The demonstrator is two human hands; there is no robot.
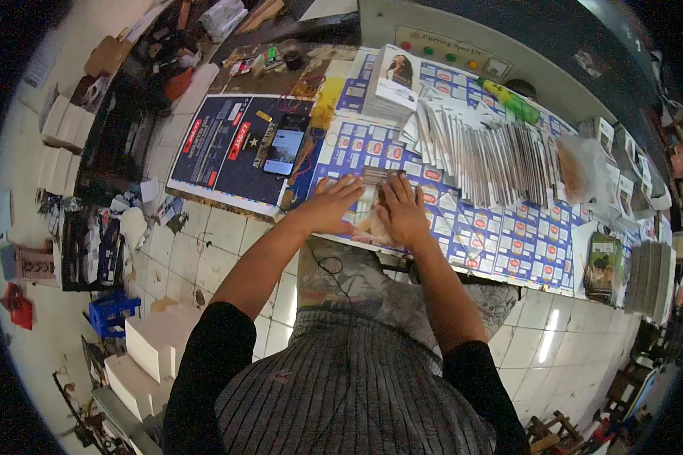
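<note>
My left hand (331, 205) lies flat at the near edge of the table, its fingers stretched to the right onto a printed sheet or booklet (368, 199). On the same piece, from the other side, my right hand (404, 212) rests with fingers pointing away from me. The piece shows a photo in brown and pale tones; both hands partly cover it, so I cannot tell whether it is one leaf or several. Beyond my right hand, a long row of thin booklets (486, 155) leans fanned out. A neat stack of white-covered booklets (393, 82) stands behind them.
Blue-and-white printed sheets (508, 243) cover the table. Left of my hands, a phone (284, 152) lies on a dark printed sheet (224, 148). A green bottle (512, 102) lies at the back. On the right are a plastic bag (584, 167) and more stacked prints (605, 265).
</note>
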